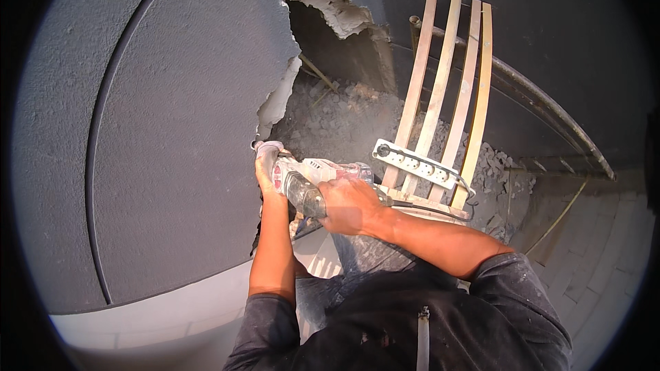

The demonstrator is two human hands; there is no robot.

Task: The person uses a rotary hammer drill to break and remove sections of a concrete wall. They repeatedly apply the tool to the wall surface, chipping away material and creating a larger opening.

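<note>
A dusty red-and-grey power drill, apparently a rotary hammer point(300, 184), is held in both hands against the broken edge of a dark grey wall point(185, 96). My left hand point(265, 168) grips its front end, close to the wall. Around the rear grip my right hand point(349, 205) is closed. The tool's tip is mostly hidden by the left hand and the wall edge. From the rear of the tool a black cord point(430, 206) runs right, toward a white power strip point(414, 165) lying across upright wooden slats point(440, 82).
A large jagged hole point(330, 48) opens in the wall above the tool. Broken rubble point(330, 124) is heaped behind the tool and slats. A long curved-looking pole point(550, 103) leans at the right, near a tiled floor point(598, 247). Dust hangs in the air.
</note>
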